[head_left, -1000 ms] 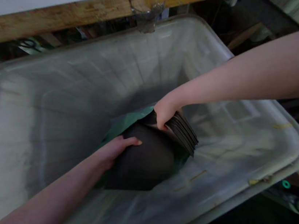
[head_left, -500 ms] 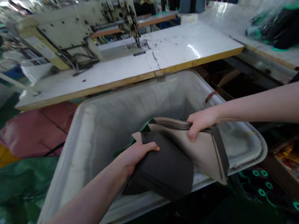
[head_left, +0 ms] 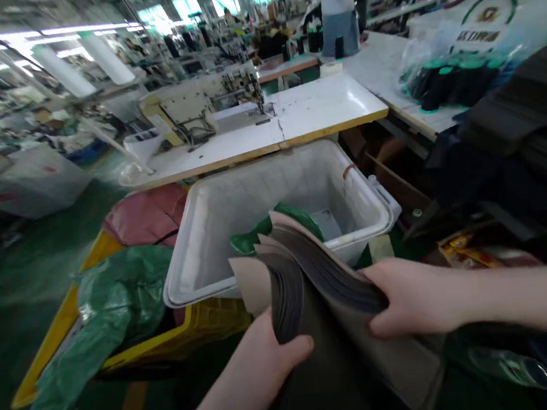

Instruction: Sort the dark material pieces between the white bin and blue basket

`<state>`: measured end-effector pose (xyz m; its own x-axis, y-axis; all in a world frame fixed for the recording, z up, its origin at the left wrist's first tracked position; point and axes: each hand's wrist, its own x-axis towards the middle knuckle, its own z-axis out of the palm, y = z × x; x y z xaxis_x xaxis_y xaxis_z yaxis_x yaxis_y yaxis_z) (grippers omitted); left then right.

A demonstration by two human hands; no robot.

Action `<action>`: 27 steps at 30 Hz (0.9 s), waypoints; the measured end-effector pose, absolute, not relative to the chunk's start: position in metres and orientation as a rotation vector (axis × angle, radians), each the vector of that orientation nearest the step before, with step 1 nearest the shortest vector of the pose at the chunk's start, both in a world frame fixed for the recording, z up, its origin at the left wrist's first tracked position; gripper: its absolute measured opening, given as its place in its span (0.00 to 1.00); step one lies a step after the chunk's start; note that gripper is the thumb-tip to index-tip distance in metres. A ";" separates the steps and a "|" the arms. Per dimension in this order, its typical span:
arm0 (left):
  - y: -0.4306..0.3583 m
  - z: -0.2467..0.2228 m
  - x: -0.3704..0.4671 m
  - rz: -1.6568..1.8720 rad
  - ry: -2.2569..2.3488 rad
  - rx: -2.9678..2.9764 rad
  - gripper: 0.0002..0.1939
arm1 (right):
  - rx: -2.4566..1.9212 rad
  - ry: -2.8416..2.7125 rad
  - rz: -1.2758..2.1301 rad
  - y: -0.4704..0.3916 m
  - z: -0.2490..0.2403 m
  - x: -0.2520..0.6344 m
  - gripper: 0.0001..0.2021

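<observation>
Two thick stacks of dark grey-brown fabric pieces are held up in front of me, on the near side of the white tub [head_left: 189,293]. My left hand [head_left: 274,359] is closed around the left fabric stack [head_left: 288,297], its thumb across the near face. Around the right fabric stack [head_left: 344,283] my right hand [head_left: 411,298] is closed, thumb in front and fingers behind. The stacks' layered edges curve upward, and paler outer pieces show at the top. Behind them, green plastic [head_left: 252,237] lies in the tub. The lower ends of the stacks are dark and blurred.
A sewing machine [head_left: 190,105] stands on the white table [head_left: 326,107] beyond the tub. At left, a yellow crate [head_left: 156,347] holds a green plastic bag [head_left: 128,291] and a pink bundle [head_left: 146,215]. Bagged black thread cones [head_left: 454,84] and a dark fabric pile [head_left: 512,106] are on the right.
Both hands have lifted the fabric stacks out of the tub and drawn them nearer to me. My view has tilted up and pulled back, so more of the room shows.
</observation>
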<state>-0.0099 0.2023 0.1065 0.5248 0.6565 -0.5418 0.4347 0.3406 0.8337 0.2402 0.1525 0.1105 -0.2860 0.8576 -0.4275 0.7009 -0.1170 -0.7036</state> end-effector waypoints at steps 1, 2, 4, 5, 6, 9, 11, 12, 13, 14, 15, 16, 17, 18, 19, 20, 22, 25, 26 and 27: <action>0.175 0.090 -0.013 0.194 1.062 1.180 0.22 | -1.763 -1.988 1.363 0.129 0.097 0.229 0.13; 0.151 0.073 -0.016 0.197 1.052 1.091 0.24 | -1.775 -2.020 1.373 0.108 0.084 0.218 0.13; 0.112 0.044 -0.021 0.221 1.051 0.990 0.28 | -1.824 -2.097 1.386 0.073 0.059 0.200 0.14; 0.097 0.034 -0.022 0.242 1.049 0.976 0.30 | -1.847 -2.141 1.373 0.060 0.050 0.193 0.14; 0.086 0.027 -0.023 0.265 1.039 0.981 0.32 | -1.859 -2.180 1.341 0.050 0.044 0.188 0.14; 0.071 0.024 -0.020 0.266 0.989 1.026 0.37 | -1.801 -2.288 1.207 0.029 0.043 0.184 0.16; 0.067 0.029 -0.019 0.193 0.960 1.009 0.37 | -1.759 -2.326 1.154 0.019 0.052 0.186 0.17; 0.066 0.031 -0.020 0.146 0.950 0.985 0.36 | -1.755 -2.339 1.149 0.016 0.057 0.188 0.20; 0.065 0.033 -0.021 0.105 0.940 0.959 0.34 | -1.751 -2.351 1.166 0.013 0.063 0.191 0.25; 0.063 0.035 -0.024 0.074 0.930 0.934 0.33 | -1.744 -2.363 1.200 0.010 0.068 0.194 0.30; 0.061 0.035 -0.027 0.054 0.921 0.912 0.33 | -1.729 -2.374 1.242 0.009 0.071 0.197 0.36; 0.059 0.035 -0.030 0.047 0.917 0.894 0.33 | -1.704 -2.378 1.291 0.009 0.072 0.202 0.40; 0.056 0.035 -0.033 0.050 0.917 0.876 0.34 | -1.672 -2.363 1.344 0.010 0.070 0.206 0.41; 0.053 0.033 -0.035 0.061 0.921 0.860 0.34 | -1.636 -2.310 1.414 0.012 0.066 0.211 0.40; 0.050 0.032 -0.037 0.078 0.928 0.845 0.34 | -1.589 -2.217 1.508 0.014 0.058 0.214 0.38; 0.047 0.030 -0.037 0.105 0.933 0.834 0.33 | -1.540 -2.086 1.610 0.017 0.048 0.216 0.38; 0.041 0.027 -0.033 0.187 0.918 0.806 0.33 | -1.511 -1.784 1.725 0.022 0.021 0.216 0.41; 0.032 0.023 -0.026 0.315 0.835 0.697 0.33 | -1.701 -1.463 1.484 0.022 -0.021 0.206 0.38; 0.029 0.022 -0.024 0.345 0.814 0.654 0.32 | -1.761 -1.409 1.334 0.020 -0.033 0.203 0.35; 0.027 0.021 -0.023 0.370 0.800 0.615 0.32 | -1.792 -1.369 1.194 0.019 -0.042 0.200 0.31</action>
